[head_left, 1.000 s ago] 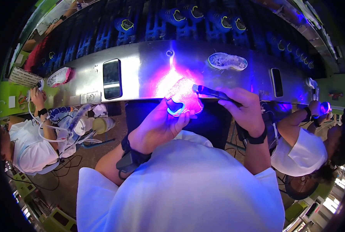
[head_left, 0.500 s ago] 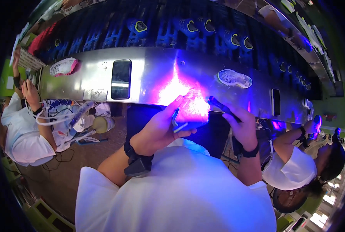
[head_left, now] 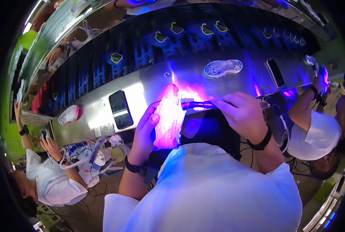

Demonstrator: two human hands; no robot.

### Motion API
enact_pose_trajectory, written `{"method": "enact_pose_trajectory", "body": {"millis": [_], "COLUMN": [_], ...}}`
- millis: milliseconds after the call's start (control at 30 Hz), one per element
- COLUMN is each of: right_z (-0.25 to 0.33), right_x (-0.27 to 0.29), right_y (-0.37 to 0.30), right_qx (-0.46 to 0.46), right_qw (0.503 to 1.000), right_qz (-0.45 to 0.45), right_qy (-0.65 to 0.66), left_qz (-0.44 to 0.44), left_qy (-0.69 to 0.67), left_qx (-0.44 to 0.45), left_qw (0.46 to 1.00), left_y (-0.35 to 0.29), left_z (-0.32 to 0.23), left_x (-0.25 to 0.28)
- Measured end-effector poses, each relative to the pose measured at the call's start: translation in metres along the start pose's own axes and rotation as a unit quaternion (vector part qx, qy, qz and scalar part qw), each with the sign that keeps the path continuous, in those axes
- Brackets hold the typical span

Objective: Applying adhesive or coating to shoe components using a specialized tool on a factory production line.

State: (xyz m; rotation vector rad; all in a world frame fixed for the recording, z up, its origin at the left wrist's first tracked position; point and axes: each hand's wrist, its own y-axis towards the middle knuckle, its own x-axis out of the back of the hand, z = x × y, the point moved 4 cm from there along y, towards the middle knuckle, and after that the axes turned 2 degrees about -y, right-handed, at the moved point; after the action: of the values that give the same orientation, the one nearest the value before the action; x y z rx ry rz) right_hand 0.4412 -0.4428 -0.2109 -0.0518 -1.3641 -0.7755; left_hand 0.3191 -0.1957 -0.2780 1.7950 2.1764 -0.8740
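My left hand (head_left: 144, 129) is closed around a shoe (head_left: 167, 123), held lengthwise over the near edge of the bench. Violet and pink light washes out most of the shoe's surface. In my right hand (head_left: 242, 116) is a slim dark stick-like tool (head_left: 197, 104), pinched between thumb and fingers. It points left, its far end at the shoe's right side. Glare hides whether it touches, and its exact kind cannot be made out.
Beyond the metal bench (head_left: 149, 79), a dark conveyor (head_left: 137, 54) carries several shoes. On the bench lie a shoe sole (head_left: 223, 68), a white-and-pink shoe piece (head_left: 69, 115), a phone (head_left: 120, 110) and another phone-like device (head_left: 275, 73). Co-workers sit left (head_left: 56, 178) and right (head_left: 315, 131).
The shoe has turned to lie lengthwise away from me. My right hand has swung round, so the tool now points left at the shoe's side. The whole view has tilted.
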Motion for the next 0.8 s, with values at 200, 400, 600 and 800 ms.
{"method": "enact_pose_trajectory", "body": {"millis": [200, 400, 600, 800], "right_z": [0.007, 0.012, -0.003, -0.001], "right_x": [0.004, 0.001, 0.013, 0.008], "right_y": [-0.017, -0.043, -0.056, -0.057], "right_qx": [0.023, -0.019, -0.174, -0.195], "right_qw": [0.997, 0.949, 0.922, 0.952], "right_qz": [0.027, 0.042, 0.023, -0.021], "right_qy": [0.071, 0.311, 0.345, 0.237], "left_qz": [0.011, 0.020, 0.042, 0.039], "left_qy": [-0.053, -0.081, -0.112, -0.061], "left_qx": [0.032, 0.013, 0.018, -0.007], "left_qw": [0.998, 0.996, 0.993, 0.997], "left_y": [0.008, 0.016, 0.017, 0.018], "left_z": [0.006, 0.014, 0.018, 0.021], "left_x": [-0.010, -0.028, -0.065, -0.076]}}
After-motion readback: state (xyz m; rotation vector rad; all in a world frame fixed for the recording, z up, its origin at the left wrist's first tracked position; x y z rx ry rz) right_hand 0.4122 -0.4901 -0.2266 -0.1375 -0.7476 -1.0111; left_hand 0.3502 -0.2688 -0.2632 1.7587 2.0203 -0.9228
